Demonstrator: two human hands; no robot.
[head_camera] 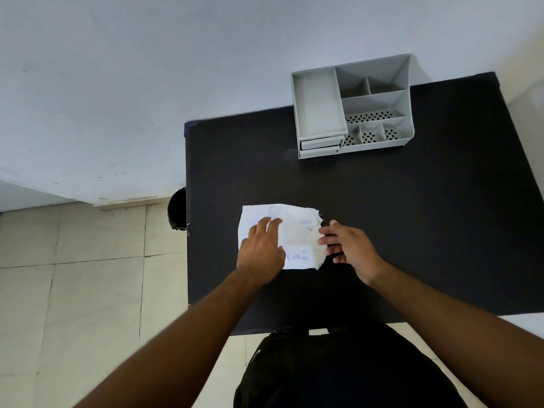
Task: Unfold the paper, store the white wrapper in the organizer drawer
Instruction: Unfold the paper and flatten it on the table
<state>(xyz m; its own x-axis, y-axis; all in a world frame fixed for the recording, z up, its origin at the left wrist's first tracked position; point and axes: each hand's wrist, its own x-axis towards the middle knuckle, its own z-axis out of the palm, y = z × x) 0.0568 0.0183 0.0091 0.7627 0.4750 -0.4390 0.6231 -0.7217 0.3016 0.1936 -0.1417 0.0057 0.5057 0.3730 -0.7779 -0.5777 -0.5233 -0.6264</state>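
Observation:
A white wrapper (297, 231) with faint blue print lies spread flat on the black table (412, 216), near its front left. My left hand (260, 247) rests palm down on the wrapper's left half, fingers apart. My right hand (348, 247) is at the wrapper's right edge, its fingertips touching the torn edge, fingers loosely curled. The grey organizer (353, 106) stands at the table's back edge, with two small drawers (321, 145) stacked at its front left, both looking closed or nearly so.
The organizer has an open tray on top left and several empty compartments with perforated floors. A dark round bin (177, 209) stands on the tiled floor by the table's left edge. A pale wall rises behind the table.

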